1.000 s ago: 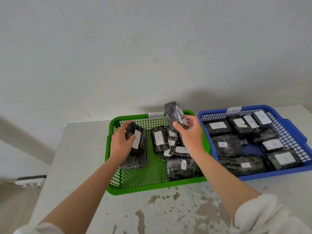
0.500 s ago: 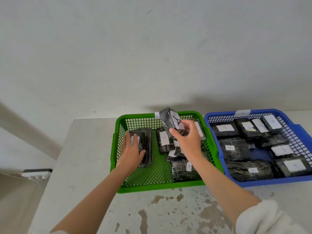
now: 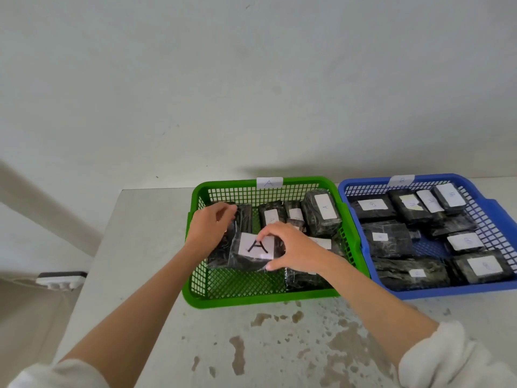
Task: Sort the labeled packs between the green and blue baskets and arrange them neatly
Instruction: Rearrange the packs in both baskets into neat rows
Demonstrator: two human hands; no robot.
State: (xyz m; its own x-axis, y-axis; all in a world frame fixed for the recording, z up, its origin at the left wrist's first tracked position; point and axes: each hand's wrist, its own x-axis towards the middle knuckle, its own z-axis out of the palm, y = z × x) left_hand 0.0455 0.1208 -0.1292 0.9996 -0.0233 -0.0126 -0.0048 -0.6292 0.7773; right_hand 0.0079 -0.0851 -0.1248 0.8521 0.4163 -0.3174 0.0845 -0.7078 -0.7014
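Two baskets stand side by side on the worktop (image 3: 140,275). The pack marked A (image 3: 256,252) is held by the right hand (image 3: 293,249) inside the green basket (image 3: 260,299); a second pack (image 3: 243,217) is steadied by the left hand (image 3: 208,229). Sorting appears largely done: the blue basket (image 3: 419,292) is filled, while tidying of the green one remains. The pale worktop is stained, against a plain wall (image 3: 251,79).

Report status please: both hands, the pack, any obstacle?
Left hand on a dark pack in green basket. Right hand holds A-labeled pack low inside. No obstacle seen.
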